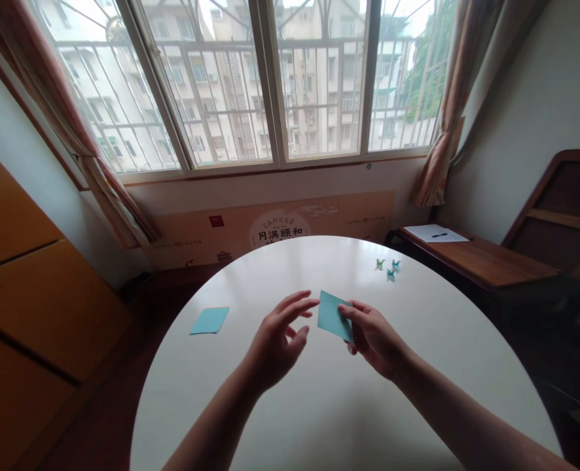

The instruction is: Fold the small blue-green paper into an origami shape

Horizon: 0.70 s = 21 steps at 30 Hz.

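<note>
A square sheet of teal origami paper point(333, 315) is pinched at its right side by my right hand point(376, 337), thumb on top and fingers behind. It is held above the white table and looks flat. My left hand point(281, 337) is just left of the sheet, its fingers apart and pointing toward the paper's left edge; nothing is in its grasp. A stack of similar teal paper point(210, 320) lies on the table's left side. Farther back on the right stand small folded paper cranes, a green one point(380, 264) and two blue ones point(391, 275).
The round white table point(280, 425) fills the lower middle. Right of it, a wooden bench point(506, 258) bears white paper point(435, 233) with a dark pen. Behind are a printed panel point(319, 209) and barred windows. A wooden cabinet point(35, 314) stands at left.
</note>
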Tool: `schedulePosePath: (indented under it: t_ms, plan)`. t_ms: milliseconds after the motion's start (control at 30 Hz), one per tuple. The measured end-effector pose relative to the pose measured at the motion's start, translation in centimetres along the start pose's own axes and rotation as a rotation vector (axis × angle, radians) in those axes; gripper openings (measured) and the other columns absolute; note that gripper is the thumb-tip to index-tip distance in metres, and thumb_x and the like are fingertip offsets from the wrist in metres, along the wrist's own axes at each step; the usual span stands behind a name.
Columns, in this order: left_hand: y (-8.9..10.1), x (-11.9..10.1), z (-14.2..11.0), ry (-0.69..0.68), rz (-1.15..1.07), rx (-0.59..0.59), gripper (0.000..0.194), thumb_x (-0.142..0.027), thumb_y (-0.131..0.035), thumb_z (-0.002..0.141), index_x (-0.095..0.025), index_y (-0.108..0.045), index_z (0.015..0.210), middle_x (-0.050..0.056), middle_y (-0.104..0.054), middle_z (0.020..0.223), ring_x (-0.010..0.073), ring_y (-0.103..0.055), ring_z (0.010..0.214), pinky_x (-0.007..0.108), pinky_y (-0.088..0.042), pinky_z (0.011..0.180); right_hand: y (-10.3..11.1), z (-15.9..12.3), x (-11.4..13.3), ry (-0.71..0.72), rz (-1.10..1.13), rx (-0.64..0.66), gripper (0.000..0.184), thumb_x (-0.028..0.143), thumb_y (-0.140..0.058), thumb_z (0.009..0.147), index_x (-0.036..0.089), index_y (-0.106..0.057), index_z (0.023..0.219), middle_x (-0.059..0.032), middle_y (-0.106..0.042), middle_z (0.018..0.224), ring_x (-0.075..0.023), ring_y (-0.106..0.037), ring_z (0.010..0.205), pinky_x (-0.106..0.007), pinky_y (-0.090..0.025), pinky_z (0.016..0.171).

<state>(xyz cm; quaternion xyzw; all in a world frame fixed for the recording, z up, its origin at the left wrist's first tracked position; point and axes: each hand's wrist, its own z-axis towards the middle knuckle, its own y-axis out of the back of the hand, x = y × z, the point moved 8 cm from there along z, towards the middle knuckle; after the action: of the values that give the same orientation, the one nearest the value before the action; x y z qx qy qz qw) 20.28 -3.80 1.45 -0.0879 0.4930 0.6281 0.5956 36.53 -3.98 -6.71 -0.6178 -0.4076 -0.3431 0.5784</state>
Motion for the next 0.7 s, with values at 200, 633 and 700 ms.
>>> schedulePosePath:
  t_ms: [200,633,700]
  plan:
    - [-0.3,-1.4,0.0,-0.024,-0.05,0.054,0.01,-0.02,-0.068,0.086,-0.022,-0.076,0.092,0.012,-0.07,0.117,0.0215,-0.071,0.09,0.024,-0.057,0.059,-1.4,-0.8,0.5,0.067,-0.082,0.081,0.037,0.049,-0.078,0.078,0.014,-0.063,0.084,-0.0004,-0.059,0.068,-0.0111,-0.055,0.055,-0.019,-0.046,0.042]
    - [-0.1,0.9,-1.1,0.302,-0.454,-0.311,0.024,-0.038,-0.078,0.077,-0.017,-0.069,0.086,0.005,-0.071,0.077,0.0191,-0.066,0.069,0.022,-0.05,0.043,-2.8,-3.1,3.2,0.401,-0.194,0.19,0.066,0.062,-0.058,0.09,0.029,-0.04,0.144,-0.0109,-0.06,0.117,-0.0228,-0.066,0.088,-0.029,-0.058,0.057]
    - [-0.1,1.2,-1.3,0.316,-0.494,-0.348,0.028,-0.036,-0.08,0.074,-0.019,-0.065,0.091,0.003,-0.07,0.076,0.0195,-0.067,0.07,0.021,-0.049,0.042,-3.2,-3.4,3.0,0.425,-0.272,0.223,0.072,0.057,-0.065,0.088,0.032,-0.034,0.148,-0.0118,-0.057,0.124,-0.0251,-0.064,0.097,-0.03,-0.059,0.063]
